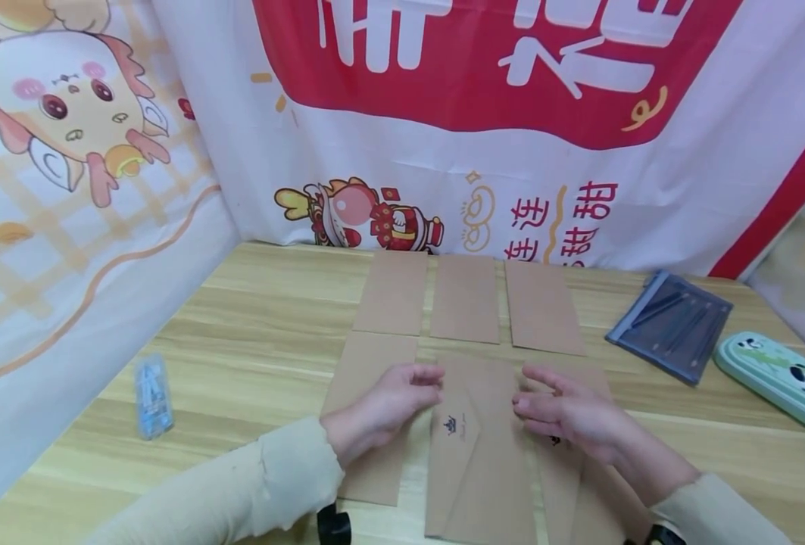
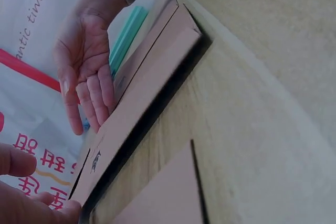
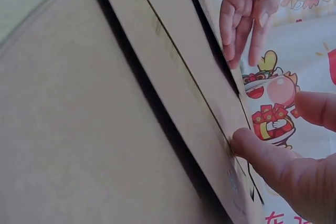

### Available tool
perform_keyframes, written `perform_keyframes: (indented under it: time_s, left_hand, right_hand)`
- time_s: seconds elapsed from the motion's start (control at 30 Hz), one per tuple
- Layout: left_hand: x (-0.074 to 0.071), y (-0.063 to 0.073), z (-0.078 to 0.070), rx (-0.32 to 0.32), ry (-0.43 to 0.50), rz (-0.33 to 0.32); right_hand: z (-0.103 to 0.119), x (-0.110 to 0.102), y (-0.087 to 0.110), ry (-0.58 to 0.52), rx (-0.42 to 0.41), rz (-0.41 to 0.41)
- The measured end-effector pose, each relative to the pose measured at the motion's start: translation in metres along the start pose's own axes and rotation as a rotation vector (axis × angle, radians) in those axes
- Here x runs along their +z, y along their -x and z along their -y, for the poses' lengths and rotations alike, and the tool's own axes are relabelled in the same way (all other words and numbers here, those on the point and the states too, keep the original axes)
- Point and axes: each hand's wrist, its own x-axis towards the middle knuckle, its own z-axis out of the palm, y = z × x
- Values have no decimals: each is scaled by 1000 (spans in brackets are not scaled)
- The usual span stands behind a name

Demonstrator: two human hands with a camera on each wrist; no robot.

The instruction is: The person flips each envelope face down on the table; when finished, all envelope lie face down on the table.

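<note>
A kraft-paper envelope lies flap side up in the middle of the near row, with a small crown print. My left hand is at its left edge, fingertips by the paper, over another brown envelope. At the opposite edge is my right hand, fingers extended, above a third crown-printed envelope that it partly covers. Both hands have loosely straight fingers, and neither grips anything. In the right wrist view, a right fingertip appears to touch an envelope edge.
Three brown envelopes form a row farther back on the wood-grain table. A dark zip pouch with pencils and a green panda pencil case are at right. A small clear-and-blue item lies left. Printed cloth hangs behind.
</note>
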Motion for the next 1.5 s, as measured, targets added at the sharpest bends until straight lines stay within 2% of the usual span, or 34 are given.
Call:
perform_keyframes:
  time_s: [0.13,0.4,0.63,0.77,1.07,1.33,1.5]
  left_hand:
    - [-5,0,-3,32,-1,-16]
    - [-21,-8,-10,118,-69,-83]
    - [-31,-12,-18,147,-88,-179]
    - [-34,-10,-26,172,-122,-195]
    - [-33,-2,-43,215,-142,-176]
    - [-23,-6,-49,253,-168,-80]
    - [-15,-10,-50,264,-175,-49]
  right_hand:
    - [3,4,-7,5,-5,-15]
    - [15,16,-23,-4,58,-81]
    - [15,27,-36,-32,17,-84]
    - [14,35,-43,-63,-1,-76]
    - [13,53,-55,-117,-49,-9]
    - [9,65,-62,-185,-69,-12]
    - [7,70,-63,-220,-63,-24]
